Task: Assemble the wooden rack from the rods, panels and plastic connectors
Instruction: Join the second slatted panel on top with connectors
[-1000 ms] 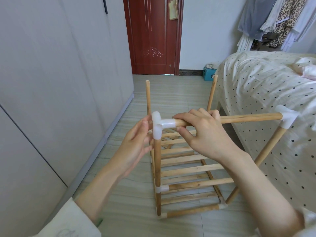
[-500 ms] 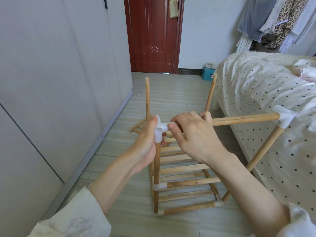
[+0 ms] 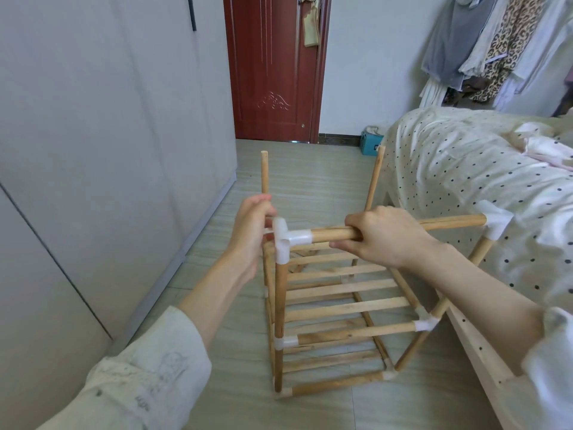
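- Wooden rack [image 3: 335,308] stands on the floor [image 3: 310,187], between the wardrobe [image 3: 93,150] and the bed [image 3: 465,169], with two slatted shelves already in place.
- Your right hand [image 3: 387,237] now grips the top rod [image 3: 403,228] with the fingers curled round it, further from the white corner connector [image 3: 286,240] than half a second ago, when it was right against that piece.
- Your left hand [image 3: 252,231] has moved to the outer side of the connector. Its fingers are curled, and they seem to press the connector or hold something small behind it; I cannot tell which, because the connector hides them.
- The top rod sits in the connector's side socket, and the front left post [image 3: 280,321] goes into its bottom socket. I judge that this corner is now nearly or fully seated, so the squeezing you did a moment ago did its work.
- The other end of the top rod is in the right connector [image 3: 496,225], close to the edge of the bed.
- Two back posts [image 3: 264,172] are bare at the top, with no connector on them.
- I think the next step is to check that this corner is tight and then to join the back posts with more connectors and rods.
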The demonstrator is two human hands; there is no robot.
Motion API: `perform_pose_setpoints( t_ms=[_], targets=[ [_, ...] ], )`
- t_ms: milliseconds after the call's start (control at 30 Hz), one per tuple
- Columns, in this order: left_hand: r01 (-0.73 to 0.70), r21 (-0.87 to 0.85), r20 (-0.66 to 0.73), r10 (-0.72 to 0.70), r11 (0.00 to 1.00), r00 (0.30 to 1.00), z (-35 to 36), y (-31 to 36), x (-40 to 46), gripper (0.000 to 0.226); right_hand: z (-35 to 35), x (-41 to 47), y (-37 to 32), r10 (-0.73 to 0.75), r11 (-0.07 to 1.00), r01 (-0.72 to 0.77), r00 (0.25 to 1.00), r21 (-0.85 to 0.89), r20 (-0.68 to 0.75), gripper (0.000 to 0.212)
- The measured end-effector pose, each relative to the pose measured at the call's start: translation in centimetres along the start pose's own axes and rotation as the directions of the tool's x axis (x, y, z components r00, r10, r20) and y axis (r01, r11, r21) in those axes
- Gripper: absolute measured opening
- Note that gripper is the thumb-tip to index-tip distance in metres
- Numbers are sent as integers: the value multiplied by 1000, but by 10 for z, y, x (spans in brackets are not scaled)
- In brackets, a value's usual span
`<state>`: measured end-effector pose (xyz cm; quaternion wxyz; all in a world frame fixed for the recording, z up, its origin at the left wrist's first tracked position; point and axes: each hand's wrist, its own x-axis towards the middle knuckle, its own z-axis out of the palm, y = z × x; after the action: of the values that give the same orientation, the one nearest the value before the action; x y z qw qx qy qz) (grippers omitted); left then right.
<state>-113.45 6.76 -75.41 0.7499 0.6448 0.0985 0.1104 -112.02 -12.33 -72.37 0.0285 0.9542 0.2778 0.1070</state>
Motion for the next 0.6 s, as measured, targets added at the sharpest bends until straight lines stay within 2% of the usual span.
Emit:
perform_pose_setpoints(
  t_ms=[133,267,367,500,600],
  targets=[
    [-57,-127,-54,50,990,997,21,3,12,22,7,11,-6,27,997,-32,997,-63,-70,31],
    [-70,-110,2,70,991,998,32,0,12,26,23,15,-7,23,988,-66,957,-140,-287,35],
    [-77,-110,17,80,991,997,31,0,13,26,37,20,-3,31,977,-112,915,-179,-403,29],
    [-67,-50,65,71,996,995,33,-1,12,27,44,20,4,26,991,-78,907,-107,-420,32],
    [-120,71,84,114,990,990,36,-4,8,32,43,20,5,36,995,-73,897,-67,-440,26]
  ],
)
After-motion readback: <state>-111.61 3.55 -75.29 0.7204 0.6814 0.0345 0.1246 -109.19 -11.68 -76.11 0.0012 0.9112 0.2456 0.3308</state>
